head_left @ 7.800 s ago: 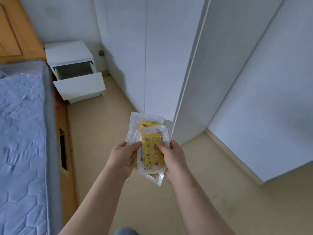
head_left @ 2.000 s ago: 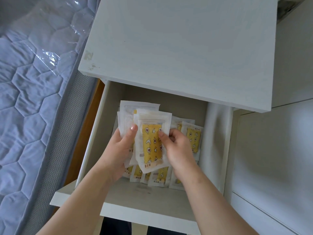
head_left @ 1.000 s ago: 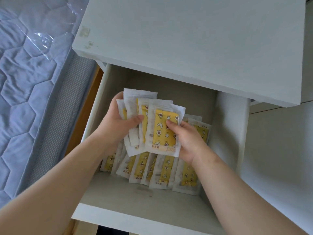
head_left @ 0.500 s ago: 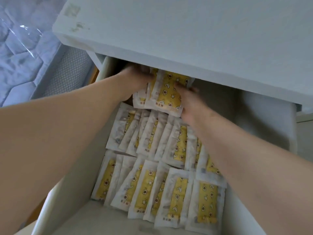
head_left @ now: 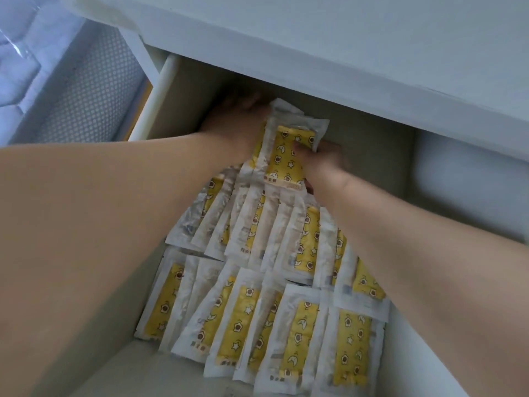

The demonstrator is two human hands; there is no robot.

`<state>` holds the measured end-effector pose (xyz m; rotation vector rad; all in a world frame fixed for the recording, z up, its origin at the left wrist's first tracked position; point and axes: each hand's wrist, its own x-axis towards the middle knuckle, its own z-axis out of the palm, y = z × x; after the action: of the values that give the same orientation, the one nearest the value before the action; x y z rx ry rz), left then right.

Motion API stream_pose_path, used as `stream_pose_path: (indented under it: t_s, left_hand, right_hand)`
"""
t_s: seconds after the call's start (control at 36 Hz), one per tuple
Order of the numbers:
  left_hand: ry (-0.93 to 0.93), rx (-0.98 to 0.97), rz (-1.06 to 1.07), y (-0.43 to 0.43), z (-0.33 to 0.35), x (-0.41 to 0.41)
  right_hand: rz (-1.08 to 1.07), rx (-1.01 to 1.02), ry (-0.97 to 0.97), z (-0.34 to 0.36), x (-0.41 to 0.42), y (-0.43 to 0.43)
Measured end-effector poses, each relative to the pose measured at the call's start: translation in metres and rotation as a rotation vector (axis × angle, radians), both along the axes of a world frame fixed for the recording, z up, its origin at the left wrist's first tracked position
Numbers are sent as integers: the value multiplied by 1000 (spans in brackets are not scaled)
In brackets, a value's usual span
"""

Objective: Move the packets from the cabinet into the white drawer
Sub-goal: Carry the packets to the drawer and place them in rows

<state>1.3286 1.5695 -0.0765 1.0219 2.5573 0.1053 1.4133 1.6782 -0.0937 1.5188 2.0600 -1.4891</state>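
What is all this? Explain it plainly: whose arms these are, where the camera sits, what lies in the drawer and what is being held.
No machine here: these are a person's two bare arms, filmed by one wide-angle camera worn on the head and looking down, so the arms look huge. They reach into an open white drawer under the nightstand top. On the drawer's floor, yellow-printed packets in clear wrappers lie overlapping in two rows. At the back, the right hand pinches a small bundle of the same packets, thumb on its front. The left hand is against the bundle's left side; its fingers are lost in shadow. A mattress shows at top left.
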Motion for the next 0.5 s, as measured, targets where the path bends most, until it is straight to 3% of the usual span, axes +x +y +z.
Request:
stream_pose_path:
  t_s: [0.11, 0.19, 0.28, 0.5]
  left_hand:
    - [-122, 94, 15, 9, -5, -1]
    - [-212, -2, 76, 10, -11, -4]
    - [-173, -95, 95, 5, -13, -1]
    - [-108, -91, 72, -2, -16, 6]
  right_hand:
    - [13, -13, 23, -2, -6, -9]
    - [48, -15, 56, -1, -8, -9]
    - [54, 32, 60, -3, -3, 0]
    - [22, 163, 58, -4, 12, 16]
